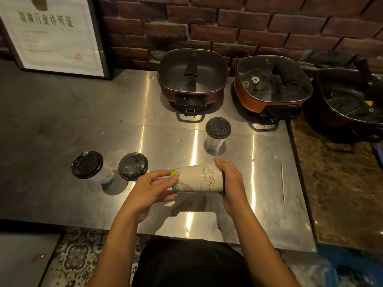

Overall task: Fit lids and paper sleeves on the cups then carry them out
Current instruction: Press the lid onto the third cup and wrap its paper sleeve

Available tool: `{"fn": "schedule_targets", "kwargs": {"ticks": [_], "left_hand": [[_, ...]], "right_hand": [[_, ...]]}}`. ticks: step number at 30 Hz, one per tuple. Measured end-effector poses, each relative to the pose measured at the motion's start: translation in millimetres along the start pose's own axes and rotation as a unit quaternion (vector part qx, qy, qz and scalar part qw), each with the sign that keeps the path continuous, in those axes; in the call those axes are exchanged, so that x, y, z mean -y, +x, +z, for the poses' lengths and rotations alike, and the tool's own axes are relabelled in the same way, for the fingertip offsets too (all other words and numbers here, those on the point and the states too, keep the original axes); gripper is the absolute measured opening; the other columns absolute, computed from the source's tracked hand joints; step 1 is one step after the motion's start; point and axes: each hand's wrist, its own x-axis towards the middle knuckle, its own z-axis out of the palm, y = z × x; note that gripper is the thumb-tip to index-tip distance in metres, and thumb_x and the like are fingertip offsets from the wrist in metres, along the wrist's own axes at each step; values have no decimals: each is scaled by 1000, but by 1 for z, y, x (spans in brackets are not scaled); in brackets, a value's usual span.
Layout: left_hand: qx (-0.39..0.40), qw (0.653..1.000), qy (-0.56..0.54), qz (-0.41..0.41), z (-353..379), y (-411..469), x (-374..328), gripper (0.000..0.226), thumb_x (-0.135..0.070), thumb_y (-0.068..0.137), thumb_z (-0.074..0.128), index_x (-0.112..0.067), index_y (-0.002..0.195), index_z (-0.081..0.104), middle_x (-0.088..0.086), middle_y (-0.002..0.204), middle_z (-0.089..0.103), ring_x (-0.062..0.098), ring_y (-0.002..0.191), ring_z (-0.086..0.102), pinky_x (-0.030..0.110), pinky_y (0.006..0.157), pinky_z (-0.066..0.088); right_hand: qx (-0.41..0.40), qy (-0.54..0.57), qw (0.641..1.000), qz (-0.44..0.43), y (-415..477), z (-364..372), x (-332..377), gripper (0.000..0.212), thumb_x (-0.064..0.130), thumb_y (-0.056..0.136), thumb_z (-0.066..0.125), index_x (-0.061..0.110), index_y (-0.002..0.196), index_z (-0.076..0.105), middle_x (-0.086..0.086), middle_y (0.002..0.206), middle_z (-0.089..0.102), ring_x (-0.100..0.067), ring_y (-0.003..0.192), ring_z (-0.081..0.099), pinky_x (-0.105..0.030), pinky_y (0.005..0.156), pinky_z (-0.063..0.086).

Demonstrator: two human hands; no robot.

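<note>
At centre left of the frame, a first lidded cup [88, 165] and a second lidded cup [133, 166] stand near each other on the steel tabletop [269, 204]. At lower centre, your left grip [154, 189] pinches the narrow base end of the sleeved cup [199, 179], which is held on its side above the tabletop, and your right grip [230, 181] is curled round its wider lid end. Above the right grip a third lidded cup [217, 131] stands apart, and a wooden skewer [283, 183] lies at centre right.

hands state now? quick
Left hand: pinches the narrow end of the cup.
Right hand: grips the cup at its lid end.
</note>
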Motion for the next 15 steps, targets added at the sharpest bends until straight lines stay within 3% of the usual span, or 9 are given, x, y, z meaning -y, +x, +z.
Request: {"fn": "schedule_targets", "kwargs": {"ticks": [2,4,7,9,13,15], "left_hand": [[21,999,13,23,-4,-1,0,63,-17,65,87,-16,126,69,7,120,76,31,105,75,42,88,63],[20,999,13,27,-4,-1,1,69,-20,61,89,-20,127,69,4,122,75,30,107,75,45,90,62],[-6,1000,-5,1,2,-1,-2,68,-37,60,86,-16,124,71,14,118,73,38,96,77,48,88,62],[-7,1000,3,7,4,-1,-4,61,-33,64,85,-13,121,71,17,116,74,36,92,77,43,83,64],[7,999,33,39,2,-1,-2,66,-30,62,88,-20,124,70,5,123,74,29,110,73,44,88,63],[-2,1000,17,22,3,-1,-2,66,-32,63,85,-17,125,69,10,118,76,31,98,77,43,84,64]], "right_hand": [[-8,0,1000,-1,0,0,1,21,48,78,66,39,94,76,-9,109,70,-33,108,69,-48,81,56],[-7,0,1000,-3,0,-1,2,19,48,76,65,41,90,76,-8,108,71,-32,104,69,-47,80,54],[-5,-19,1000,-21,1,-1,2,19,51,76,65,44,91,75,-8,112,70,-32,109,69,-56,87,58],[-6,-24,999,-28,0,-1,2,20,53,77,65,46,93,74,-7,115,69,-32,110,68,-60,91,56],[-11,-11,1000,-27,0,-2,3,17,50,79,64,48,93,74,-6,119,67,-32,114,65,-59,92,56],[-10,-5,1000,-29,-1,-2,4,15,50,80,65,49,92,74,-6,120,67,-32,114,65,-60,91,56]]}}
